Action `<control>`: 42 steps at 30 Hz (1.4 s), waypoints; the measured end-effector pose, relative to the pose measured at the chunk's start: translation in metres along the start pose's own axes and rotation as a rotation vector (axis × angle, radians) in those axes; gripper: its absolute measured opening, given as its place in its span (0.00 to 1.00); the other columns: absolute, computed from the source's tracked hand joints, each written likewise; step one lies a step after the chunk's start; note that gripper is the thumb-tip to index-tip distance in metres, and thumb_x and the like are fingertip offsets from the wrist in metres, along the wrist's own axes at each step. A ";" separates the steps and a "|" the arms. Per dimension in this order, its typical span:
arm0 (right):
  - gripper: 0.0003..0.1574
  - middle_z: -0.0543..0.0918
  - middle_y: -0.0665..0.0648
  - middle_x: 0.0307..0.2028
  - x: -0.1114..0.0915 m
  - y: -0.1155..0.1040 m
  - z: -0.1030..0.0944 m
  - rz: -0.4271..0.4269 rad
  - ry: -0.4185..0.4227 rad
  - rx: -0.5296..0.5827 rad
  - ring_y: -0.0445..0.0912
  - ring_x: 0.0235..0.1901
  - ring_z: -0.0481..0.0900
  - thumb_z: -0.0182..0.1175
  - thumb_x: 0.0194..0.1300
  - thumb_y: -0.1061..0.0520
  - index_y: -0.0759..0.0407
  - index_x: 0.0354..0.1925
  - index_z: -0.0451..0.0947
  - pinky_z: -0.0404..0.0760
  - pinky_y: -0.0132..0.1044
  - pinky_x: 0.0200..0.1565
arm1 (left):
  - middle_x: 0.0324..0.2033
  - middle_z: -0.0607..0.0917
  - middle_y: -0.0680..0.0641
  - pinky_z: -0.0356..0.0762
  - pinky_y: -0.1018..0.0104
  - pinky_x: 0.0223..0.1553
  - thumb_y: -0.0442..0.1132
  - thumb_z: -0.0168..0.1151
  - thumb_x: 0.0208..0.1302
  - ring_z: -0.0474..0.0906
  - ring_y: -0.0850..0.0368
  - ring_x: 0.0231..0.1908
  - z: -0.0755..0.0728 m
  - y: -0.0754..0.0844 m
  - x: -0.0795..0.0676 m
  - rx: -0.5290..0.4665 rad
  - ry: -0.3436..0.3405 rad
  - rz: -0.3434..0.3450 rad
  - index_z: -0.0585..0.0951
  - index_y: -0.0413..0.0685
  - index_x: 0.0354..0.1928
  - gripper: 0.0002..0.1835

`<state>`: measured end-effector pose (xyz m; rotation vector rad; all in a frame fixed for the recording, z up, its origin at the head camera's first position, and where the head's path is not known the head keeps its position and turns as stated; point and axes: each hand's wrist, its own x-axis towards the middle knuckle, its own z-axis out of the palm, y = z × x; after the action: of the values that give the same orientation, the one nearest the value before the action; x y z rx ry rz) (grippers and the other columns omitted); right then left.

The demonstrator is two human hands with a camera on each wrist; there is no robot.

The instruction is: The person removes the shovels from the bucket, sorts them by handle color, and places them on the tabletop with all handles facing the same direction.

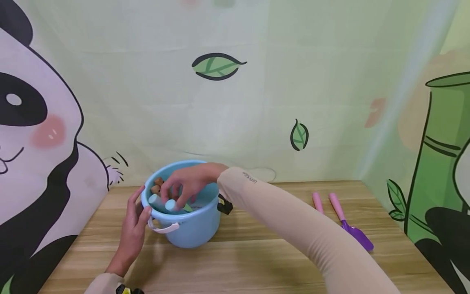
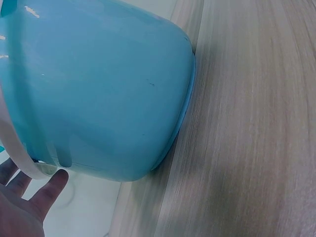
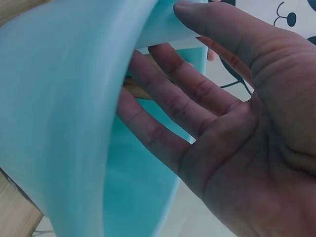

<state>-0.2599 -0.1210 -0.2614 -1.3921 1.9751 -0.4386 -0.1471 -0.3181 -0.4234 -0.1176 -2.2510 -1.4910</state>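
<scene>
A light-blue bucket (image 1: 192,232) stands upright on the wooden table, its white handle (image 1: 163,228) hanging at the front left. My left hand (image 1: 132,228) rests against the rim's left side, fingers fairly straight; in the left wrist view its fingertips touch the bucket near the handle. My right hand (image 1: 187,181) reaches down inside. Its thumb and a finger pinch a light-blue cylinder (image 1: 171,205), also seen at the top of the right wrist view. Beside that lies a second light-blue cylinder (image 1: 156,201), with small brown pieces (image 1: 156,188) behind. The bucket's bottom contents are partly hidden.
On the table (image 1: 257,261) at right lies a small shovel (image 1: 361,237) with a pink handle and purple blade. Next to it is another pink handle (image 1: 318,202), its far part hidden by my right sleeve. A printed panda backdrop (image 1: 257,102) closes off the back.
</scene>
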 end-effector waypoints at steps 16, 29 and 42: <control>0.12 0.85 0.53 0.44 -0.008 0.009 -0.008 -0.014 0.017 0.057 0.48 0.45 0.83 0.70 0.67 0.59 0.52 0.47 0.80 0.87 0.44 0.45 | 0.76 0.63 0.41 0.70 0.78 0.56 0.42 0.44 0.83 0.63 0.36 0.72 0.002 -0.001 -0.003 -0.035 0.014 0.028 0.51 0.62 0.81 0.31; 0.13 0.86 0.55 0.46 -0.033 0.020 -0.019 -0.012 0.088 0.142 0.50 0.48 0.85 0.69 0.68 0.59 0.52 0.49 0.79 0.86 0.48 0.51 | 0.77 0.61 0.43 0.70 0.64 0.60 0.43 0.44 0.83 0.62 0.36 0.73 0.002 -0.002 -0.001 -0.016 0.014 0.021 0.51 0.65 0.81 0.31; 0.15 0.85 0.55 0.50 -0.052 0.020 -0.030 -0.079 0.206 0.186 0.50 0.52 0.83 0.69 0.68 0.58 0.53 0.52 0.79 0.86 0.51 0.51 | 0.77 0.62 0.42 0.71 0.57 0.60 0.44 0.43 0.83 0.63 0.35 0.73 0.002 -0.003 -0.001 0.003 0.022 0.015 0.50 0.64 0.82 0.31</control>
<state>-0.2840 -0.0688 -0.2352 -1.3549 1.9862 -0.8098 -0.1476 -0.3172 -0.4268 -0.1167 -2.2296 -1.4741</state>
